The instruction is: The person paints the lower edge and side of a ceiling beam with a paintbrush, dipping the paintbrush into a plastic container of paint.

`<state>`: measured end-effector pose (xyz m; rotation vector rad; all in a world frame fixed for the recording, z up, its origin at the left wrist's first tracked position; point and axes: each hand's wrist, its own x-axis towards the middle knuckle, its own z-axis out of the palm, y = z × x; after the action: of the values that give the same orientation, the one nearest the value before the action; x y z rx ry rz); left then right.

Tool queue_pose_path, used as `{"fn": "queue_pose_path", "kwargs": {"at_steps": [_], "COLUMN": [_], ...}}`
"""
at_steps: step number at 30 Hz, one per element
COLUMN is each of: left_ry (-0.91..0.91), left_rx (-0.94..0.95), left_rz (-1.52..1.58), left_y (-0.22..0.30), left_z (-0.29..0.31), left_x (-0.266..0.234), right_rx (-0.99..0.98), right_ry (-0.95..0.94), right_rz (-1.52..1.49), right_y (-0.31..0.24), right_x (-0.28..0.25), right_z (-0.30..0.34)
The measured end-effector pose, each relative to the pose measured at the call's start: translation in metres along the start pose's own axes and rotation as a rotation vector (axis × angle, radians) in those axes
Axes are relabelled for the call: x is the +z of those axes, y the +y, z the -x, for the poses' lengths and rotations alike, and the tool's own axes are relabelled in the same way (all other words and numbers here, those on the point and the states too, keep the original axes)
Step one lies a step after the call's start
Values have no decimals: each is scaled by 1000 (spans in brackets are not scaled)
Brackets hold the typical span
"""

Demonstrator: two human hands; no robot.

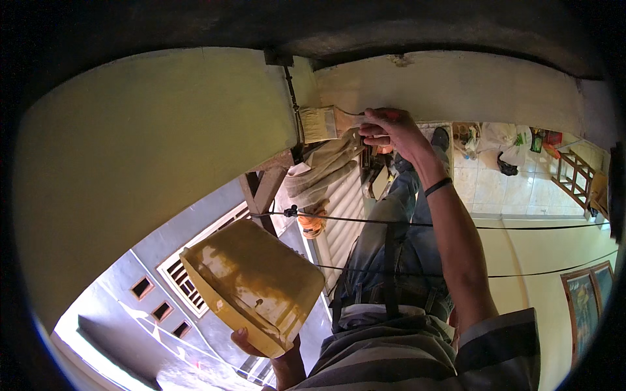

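My right hand [396,135] pinches the handle of a wide paintbrush [318,124]. Its pale bristles point left and lie at the corner between two wall faces, beside a thin dark cable [293,98] running down that corner. Lower down, my left hand [287,366] grips the near edge of a cream-yellow paint tray [257,277], with the thumb on its side and the other fingers mostly hidden beneath. The tray is tilted, and uneven paint residue coats its inside.
Dull yellowish wall [156,150] fills the left. A wooden post [266,192] stands below the corner. Black cords [385,222] cross in front of my body. Far below lie a tiled floor [515,192], bags, a wooden rack [574,179] and draped cloth [323,171].
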<state>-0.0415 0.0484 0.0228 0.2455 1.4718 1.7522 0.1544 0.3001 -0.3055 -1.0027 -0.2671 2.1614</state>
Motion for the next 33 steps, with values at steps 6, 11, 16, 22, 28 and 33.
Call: {"fn": "queue_pose_path", "kwargs": {"at_steps": [6, 11, 16, 22, 28, 33], "left_ry": [18, 21, 22, 41, 57, 64], "left_rx": [4, 11, 13, 29, 43, 44], "left_rz": [17, 22, 28, 31, 44, 55], "left_y": [-2, -1, -3, -5, -2, -3], "left_z": [0, 2, 3, 4, 9, 10], "left_x": [3, 4, 7, 9, 5, 5], "right_rx": [-140, -118, -126, -209, -106, -133], "right_ry": [101, 35, 114, 96, 2, -101], "right_rz": [96, -30, 49, 63, 160, 9], "right_y": [-7, -9, 4, -26, -56, -40], "right_x": [-6, 2, -1, 2, 5, -6], "right_z": [2, 1, -6, 2, 5, -37]}}
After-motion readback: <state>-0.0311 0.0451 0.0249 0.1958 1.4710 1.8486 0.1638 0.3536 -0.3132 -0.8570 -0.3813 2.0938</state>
